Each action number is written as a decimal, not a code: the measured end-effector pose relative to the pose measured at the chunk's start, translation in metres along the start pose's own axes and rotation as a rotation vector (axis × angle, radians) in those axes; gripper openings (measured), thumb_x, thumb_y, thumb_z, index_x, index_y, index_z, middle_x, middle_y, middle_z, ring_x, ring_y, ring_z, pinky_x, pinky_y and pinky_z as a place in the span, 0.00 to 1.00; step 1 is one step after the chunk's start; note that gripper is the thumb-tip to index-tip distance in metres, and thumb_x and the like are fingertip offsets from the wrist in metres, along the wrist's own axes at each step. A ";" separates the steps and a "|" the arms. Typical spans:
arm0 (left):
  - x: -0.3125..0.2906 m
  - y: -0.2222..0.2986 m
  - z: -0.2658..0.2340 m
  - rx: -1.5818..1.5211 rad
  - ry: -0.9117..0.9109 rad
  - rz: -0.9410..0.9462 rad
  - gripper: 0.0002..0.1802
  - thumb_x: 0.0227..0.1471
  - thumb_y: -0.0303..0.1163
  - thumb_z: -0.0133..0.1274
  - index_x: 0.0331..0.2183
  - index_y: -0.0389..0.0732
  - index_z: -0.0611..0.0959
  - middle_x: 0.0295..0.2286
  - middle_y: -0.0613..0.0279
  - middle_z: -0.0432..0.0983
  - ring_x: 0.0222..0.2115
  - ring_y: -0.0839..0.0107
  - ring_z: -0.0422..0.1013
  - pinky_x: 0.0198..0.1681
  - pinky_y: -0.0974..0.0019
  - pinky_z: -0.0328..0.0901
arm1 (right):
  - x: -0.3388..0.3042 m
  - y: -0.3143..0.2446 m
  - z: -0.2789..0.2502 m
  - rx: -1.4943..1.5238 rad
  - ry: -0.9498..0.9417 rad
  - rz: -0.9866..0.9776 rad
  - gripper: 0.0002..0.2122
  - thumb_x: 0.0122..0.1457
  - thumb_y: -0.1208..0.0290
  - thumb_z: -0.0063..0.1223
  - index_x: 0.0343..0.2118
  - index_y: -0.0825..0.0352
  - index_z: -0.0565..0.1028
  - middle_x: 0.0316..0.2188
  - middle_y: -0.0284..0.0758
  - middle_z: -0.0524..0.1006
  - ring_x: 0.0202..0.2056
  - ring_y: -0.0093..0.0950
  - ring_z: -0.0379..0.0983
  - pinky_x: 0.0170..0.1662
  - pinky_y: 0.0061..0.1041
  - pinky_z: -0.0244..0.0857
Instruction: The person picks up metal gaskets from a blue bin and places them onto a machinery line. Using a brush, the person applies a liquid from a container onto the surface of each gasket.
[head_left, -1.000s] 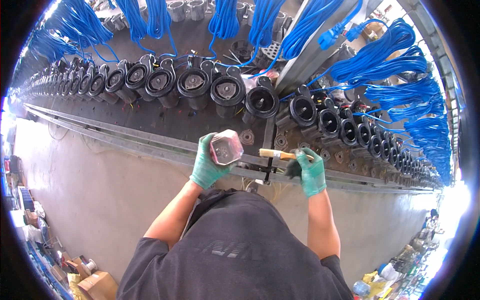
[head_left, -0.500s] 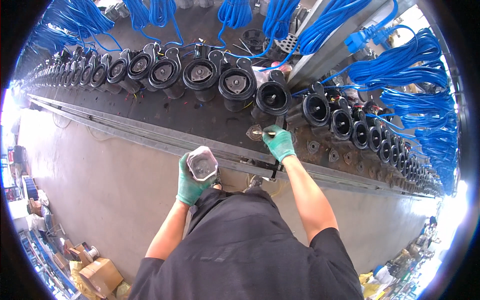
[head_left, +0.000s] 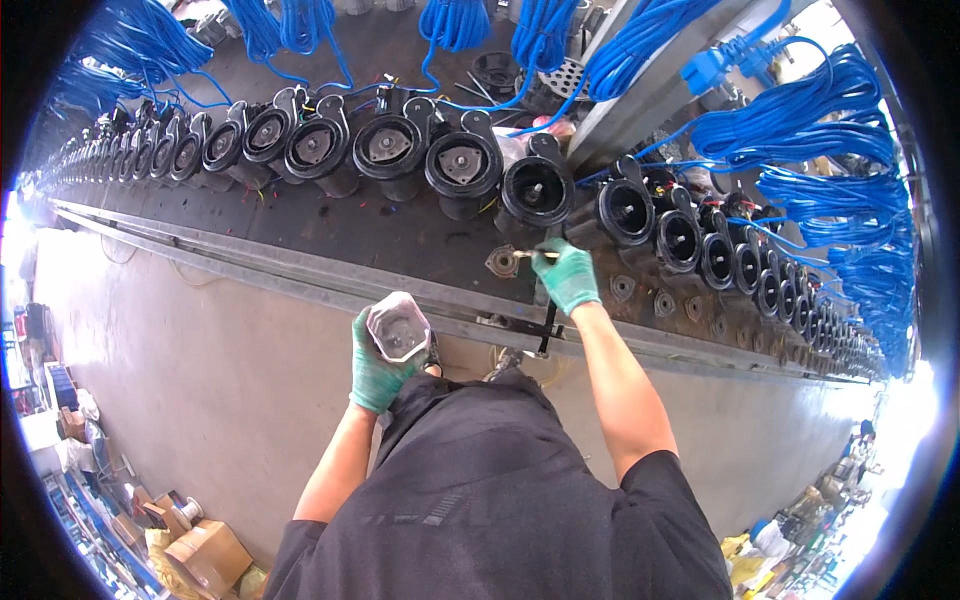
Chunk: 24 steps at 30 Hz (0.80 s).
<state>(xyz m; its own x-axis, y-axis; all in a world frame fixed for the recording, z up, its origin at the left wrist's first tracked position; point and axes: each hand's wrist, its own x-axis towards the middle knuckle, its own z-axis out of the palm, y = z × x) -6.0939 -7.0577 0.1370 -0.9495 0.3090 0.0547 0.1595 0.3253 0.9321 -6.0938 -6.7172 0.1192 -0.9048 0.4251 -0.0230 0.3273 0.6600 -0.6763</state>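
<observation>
My left hand point(head_left: 374, 374), in a green glove, is wrapped round a clear, angular plastic cup point(head_left: 400, 330) with something greyish inside. It holds the cup over the floor just short of the bench edge. My gloved right hand point(head_left: 568, 278) pinches a thin, pale stick-like tool point(head_left: 526, 254); whether it has bristles is too small to tell. The tool's tip is at a small metal flange plate point(head_left: 501, 262) lying on the dark bench. Behind that plate stands a round black motor housing point(head_left: 537, 192), its open face with a central shaft toward me.
A long row of black housings point(head_left: 464, 163) runs along the dark bench point(head_left: 390, 235); some carry metal plates. More flange plates point(head_left: 622, 289) lie to the right. Blue cable bundles point(head_left: 790, 125) hang above, beside a metal post point(head_left: 640, 100). Cardboard boxes point(head_left: 208, 555) sit on the floor at lower left.
The view has shifted slightly. My right hand still holds the tool at the flange plate, its wrist turned a little. My left hand keeps its hold on the cup.
</observation>
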 end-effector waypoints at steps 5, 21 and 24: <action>0.006 0.001 0.010 0.021 0.040 0.107 0.34 0.43 0.28 0.68 0.51 0.35 0.71 0.48 0.59 0.72 0.51 0.63 0.69 0.59 0.61 0.60 | -0.023 0.044 -0.058 -0.014 0.270 0.045 0.09 0.56 0.68 0.62 0.35 0.69 0.82 0.30 0.49 0.82 0.33 0.43 0.82 0.37 0.34 0.74; -0.001 0.011 0.026 0.299 -0.015 0.181 0.30 0.41 0.30 0.68 0.48 0.39 0.76 0.46 0.60 0.73 0.51 0.60 0.68 0.59 0.59 0.60 | -0.024 0.101 -0.055 -0.026 0.033 0.069 0.08 0.55 0.69 0.64 0.35 0.67 0.81 0.29 0.47 0.82 0.32 0.41 0.82 0.37 0.33 0.74; -0.002 0.018 0.032 0.280 -0.044 0.187 0.31 0.41 0.32 0.67 0.49 0.40 0.76 0.48 0.61 0.72 0.54 0.60 0.66 0.61 0.58 0.57 | -0.019 0.110 -0.051 0.070 0.134 0.140 0.09 0.55 0.66 0.63 0.35 0.66 0.82 0.31 0.48 0.82 0.35 0.44 0.81 0.39 0.35 0.74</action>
<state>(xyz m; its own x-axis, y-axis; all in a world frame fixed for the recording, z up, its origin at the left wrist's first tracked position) -6.0803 -7.0240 0.1419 -0.8850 0.4232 0.1942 0.4040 0.4902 0.7723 -6.0265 -6.6209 0.0830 -0.8059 0.5915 -0.0249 0.4232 0.5462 -0.7229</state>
